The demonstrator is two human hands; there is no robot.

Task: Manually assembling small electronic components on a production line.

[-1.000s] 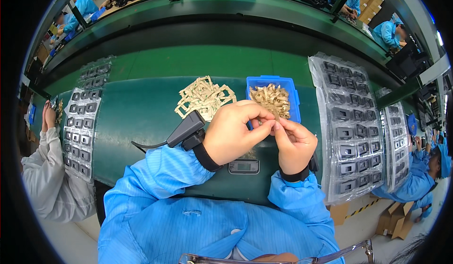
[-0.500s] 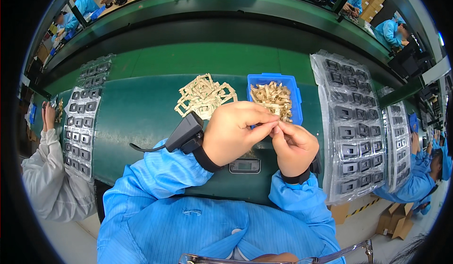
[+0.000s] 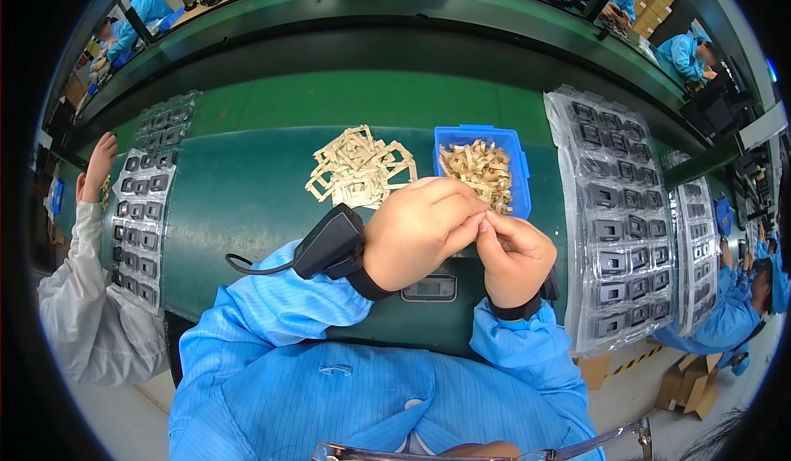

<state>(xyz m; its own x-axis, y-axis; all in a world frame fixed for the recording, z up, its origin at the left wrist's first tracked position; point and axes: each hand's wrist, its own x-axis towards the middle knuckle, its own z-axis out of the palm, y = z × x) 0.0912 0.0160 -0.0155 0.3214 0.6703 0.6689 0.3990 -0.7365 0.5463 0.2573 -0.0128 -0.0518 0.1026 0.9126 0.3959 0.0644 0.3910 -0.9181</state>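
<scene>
My left hand [image 3: 416, 234] and my right hand [image 3: 517, 262] meet at the fingertips, just in front of a blue bin [image 3: 521, 168]. Both are closed in a pinch; whatever sits between the fingers is hidden or too small to make out. The bin holds a heap of small gold-tan strips [image 3: 474, 164]. Left of it, beyond my left hand, lies a loose pile of thin beige rectangular frames [image 3: 354, 164]. Below my hands a dark housing with a rectangular window [image 3: 430, 289] lies flat on the green table, partly covered by the left hand.
Clear plastic trays with rows of dark housings stand to the right [image 3: 568, 238] and left [image 3: 165, 238]. A co-worker's white sleeve [image 3: 86, 280] and raised hand are at far left. A dark green ledge [image 3: 354, 57] crosses behind the table [image 3: 239, 189]. Other people work beyond it.
My left hand and wrist have turned slightly, while the fingertips stay pinched together at the same spot. The co-worker at far left has lifted a hand upward.
</scene>
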